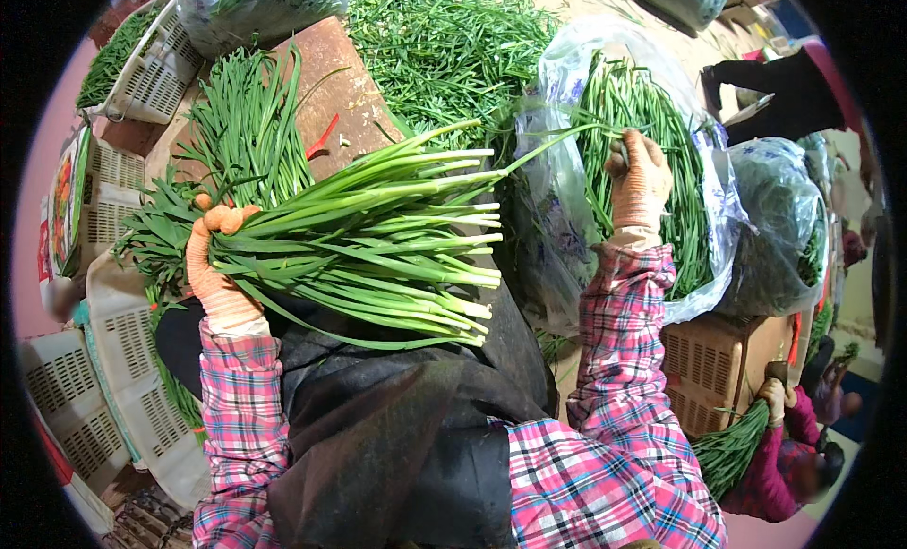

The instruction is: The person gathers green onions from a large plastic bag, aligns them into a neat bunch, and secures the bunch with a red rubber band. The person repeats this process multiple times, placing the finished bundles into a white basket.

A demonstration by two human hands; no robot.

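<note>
My left hand (218, 265), in an orange-ribbed work glove, grips a thick bunch of garlic chives (368, 244) near its leafy end. The pale cut ends fan out to the right above my dark apron (397, 421). My right hand (640, 184), gloved likewise, pinches the tip of a thin chive leaf (545, 150) stretched across from that bunch. Below this hand stands an open clear plastic bag (549, 216) packed with more chives (684, 216). Another pile of chives (248, 117) lies on a worn wooden board (340, 60), beside a red strip (323, 136).
Loose chive trimmings (453, 46) cover the floor ahead. White plastic crates (134, 336) line my left side. A filled plastic bag (769, 223) sits on a crate (701, 372) at right. Beyond it, a co-worker's gloved hands (776, 400) hold chives (733, 446).
</note>
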